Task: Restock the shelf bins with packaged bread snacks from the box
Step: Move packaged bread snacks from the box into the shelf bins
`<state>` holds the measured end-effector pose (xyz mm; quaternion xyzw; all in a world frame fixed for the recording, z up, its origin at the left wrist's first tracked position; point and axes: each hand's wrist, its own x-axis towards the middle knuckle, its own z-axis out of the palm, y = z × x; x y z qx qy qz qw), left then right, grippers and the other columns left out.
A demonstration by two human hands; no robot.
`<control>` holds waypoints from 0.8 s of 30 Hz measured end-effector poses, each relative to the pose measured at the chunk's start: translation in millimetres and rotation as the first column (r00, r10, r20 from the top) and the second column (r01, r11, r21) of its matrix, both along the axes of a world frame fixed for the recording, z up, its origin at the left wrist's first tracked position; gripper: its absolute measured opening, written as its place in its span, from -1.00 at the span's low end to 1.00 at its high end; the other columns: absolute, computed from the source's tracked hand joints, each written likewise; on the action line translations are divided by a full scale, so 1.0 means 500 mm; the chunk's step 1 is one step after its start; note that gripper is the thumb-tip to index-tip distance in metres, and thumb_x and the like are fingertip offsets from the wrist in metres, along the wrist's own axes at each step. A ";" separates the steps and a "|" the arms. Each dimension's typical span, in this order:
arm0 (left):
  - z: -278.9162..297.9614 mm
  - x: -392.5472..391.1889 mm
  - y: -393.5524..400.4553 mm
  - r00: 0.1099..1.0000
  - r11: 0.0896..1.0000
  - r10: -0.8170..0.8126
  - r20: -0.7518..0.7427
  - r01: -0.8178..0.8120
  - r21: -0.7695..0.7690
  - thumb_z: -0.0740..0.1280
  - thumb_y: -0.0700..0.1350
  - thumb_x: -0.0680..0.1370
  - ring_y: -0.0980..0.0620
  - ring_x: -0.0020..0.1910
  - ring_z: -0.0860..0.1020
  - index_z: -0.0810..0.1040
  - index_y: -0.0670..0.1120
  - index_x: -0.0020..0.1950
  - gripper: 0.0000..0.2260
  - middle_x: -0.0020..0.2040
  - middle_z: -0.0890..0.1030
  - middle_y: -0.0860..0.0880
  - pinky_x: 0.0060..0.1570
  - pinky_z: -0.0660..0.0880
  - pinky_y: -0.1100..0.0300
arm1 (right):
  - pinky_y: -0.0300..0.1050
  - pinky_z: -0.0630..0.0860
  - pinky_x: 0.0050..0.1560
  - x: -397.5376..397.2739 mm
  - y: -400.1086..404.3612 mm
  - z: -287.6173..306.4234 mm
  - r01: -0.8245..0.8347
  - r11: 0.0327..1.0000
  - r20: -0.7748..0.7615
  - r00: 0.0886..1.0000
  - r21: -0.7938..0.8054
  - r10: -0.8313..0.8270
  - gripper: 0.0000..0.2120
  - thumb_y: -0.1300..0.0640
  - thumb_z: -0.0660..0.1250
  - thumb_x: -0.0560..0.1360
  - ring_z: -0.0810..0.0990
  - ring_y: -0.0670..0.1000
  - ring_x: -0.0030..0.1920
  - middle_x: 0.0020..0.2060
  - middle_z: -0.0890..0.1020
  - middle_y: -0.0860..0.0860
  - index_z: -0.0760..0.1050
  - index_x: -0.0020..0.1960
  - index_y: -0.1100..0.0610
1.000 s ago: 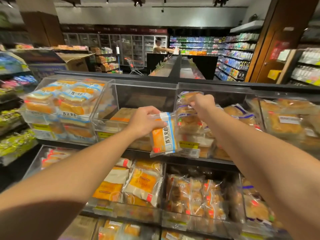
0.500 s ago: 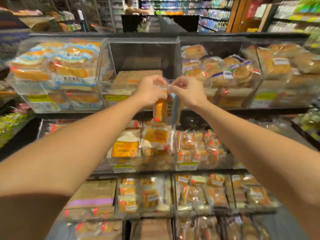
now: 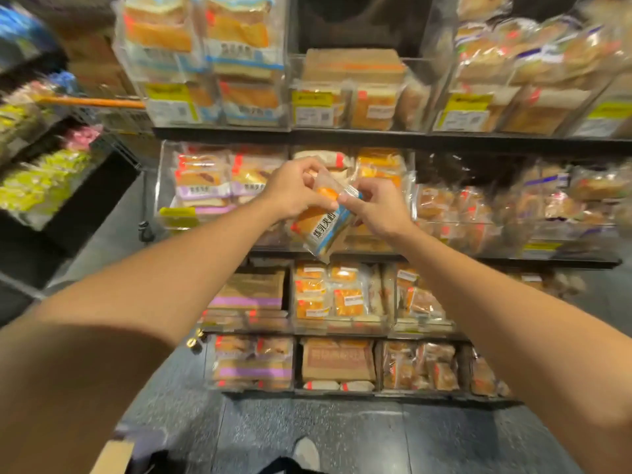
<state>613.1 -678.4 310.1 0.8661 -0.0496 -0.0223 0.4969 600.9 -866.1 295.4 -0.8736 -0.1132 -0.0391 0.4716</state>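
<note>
Since the earlier frame the view has dropped, so the lower shelves and floor show, and both hands have come down from the top row with the packet. The left hand holds the upper end of the bread packet in a curled grip, thumb and fingers pinching the clear wrap. The right hand pinches the packet's blue-edged corner just beside it, so the two grips nearly touch. The packet hangs tilted below both hands, in front of the second row of clear bins, not yet in any bin. Behind the grips sit stacked bread packs. Near the person's side, low left, a cardboard box corner shows.
</note>
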 end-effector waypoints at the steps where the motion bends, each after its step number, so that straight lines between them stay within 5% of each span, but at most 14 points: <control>1: -0.017 -0.024 0.023 0.999 0.999 0.036 -0.011 -0.036 0.004 0.70 -0.11 0.16 0.19 -0.27 0.56 0.55 0.06 -0.04 -0.51 -0.31 0.62 0.14 -0.15 0.55 0.21 | -0.02 0.63 -0.31 -0.019 0.015 -0.017 -0.006 1.000 -0.017 1.000 0.027 0.007 -0.81 0.06 0.45 0.52 0.63 0.03 -0.29 -0.23 0.65 0.13 0.62 -0.11 0.20; 6: -0.157 -0.158 0.133 0.952 0.951 0.289 -0.102 -0.273 0.148 0.68 -0.04 0.23 0.06 0.08 0.55 0.53 0.01 0.22 -0.39 0.09 0.58 0.05 0.06 0.48 0.15 | -0.01 0.62 -0.30 -0.110 0.079 -0.151 0.035 0.980 -0.156 0.988 0.195 -0.004 -0.89 0.10 0.43 0.54 0.66 0.07 -0.24 -0.22 0.67 0.09 0.59 -0.15 0.08; 9: -0.240 -0.230 0.166 0.853 0.896 0.383 -0.355 -0.437 -0.083 0.60 -0.16 0.36 -0.04 0.00 0.59 0.43 -0.05 0.36 -0.38 0.13 0.61 -0.09 -0.07 0.58 0.07 | -0.06 0.58 -0.34 -0.174 0.122 -0.229 0.051 0.956 -0.222 0.975 0.290 0.015 -0.83 0.20 0.39 0.57 0.61 0.01 -0.30 -0.25 0.63 0.13 0.53 -0.20 0.09; 12: -0.320 -0.274 0.191 0.755 0.809 0.386 -0.529 -0.553 -0.200 0.50 -0.22 0.47 -0.06 -0.06 0.60 0.47 0.01 0.16 -0.65 0.12 0.59 -0.05 -0.27 0.59 0.13 | 0.18 0.65 -0.20 -0.213 0.172 -0.303 0.040 0.959 -0.289 0.956 0.280 0.044 -0.88 0.12 0.38 0.57 0.68 0.13 -0.18 -0.18 0.67 0.13 0.54 -0.15 0.08; 14: -0.385 -0.285 0.218 0.746 0.748 0.483 -0.458 -0.623 -0.227 0.48 -0.30 0.46 -0.06 -0.11 0.58 0.47 0.04 -0.07 -0.70 0.03 0.59 -0.09 -0.23 0.59 0.09 | 0.14 0.63 -0.14 -0.210 0.212 -0.356 0.038 0.984 -0.289 0.957 0.172 0.014 -0.87 0.03 0.36 0.55 0.66 0.14 -0.12 -0.17 0.66 0.10 0.54 -0.15 0.04; 17: -0.473 -0.271 0.273 0.726 0.710 0.631 -0.275 -0.682 -0.172 0.49 -0.34 0.41 -0.04 -0.19 0.55 0.44 0.02 -0.20 -0.68 -0.22 0.58 -0.03 -0.15 0.51 0.05 | -0.29 0.33 -0.38 -0.184 0.284 -0.430 0.011 1.000 -0.216 0.976 -0.028 -0.017 -0.83 0.10 0.35 0.55 0.51 0.05 -0.23 -0.32 0.53 -0.02 0.48 -0.19 0.11; 21: -0.582 -0.217 0.352 0.646 0.633 0.745 -0.164 -0.763 -0.133 0.52 -0.26 0.40 0.01 -0.18 0.60 0.47 0.08 -0.26 -0.69 -0.27 0.58 0.12 -0.02 0.59 0.05 | -0.14 0.33 -0.25 -0.126 0.386 -0.551 0.084 0.981 -0.122 0.987 -0.174 -0.106 -0.91 0.10 0.36 0.56 0.53 0.02 -0.17 -0.21 0.60 -0.03 0.60 -0.08 0.09; 24: -0.647 -0.169 0.382 0.659 0.647 0.748 -0.074 -0.750 -0.134 0.49 -0.28 0.43 0.00 -0.13 0.63 0.48 0.11 -0.21 -0.69 -0.22 0.58 0.12 0.04 0.59 0.02 | -0.13 0.38 -0.12 -0.075 0.446 -0.629 0.169 0.980 -0.138 0.974 -0.103 -0.182 -0.90 0.11 0.36 0.53 0.60 0.13 -0.02 -0.07 0.66 0.12 0.65 -0.01 0.07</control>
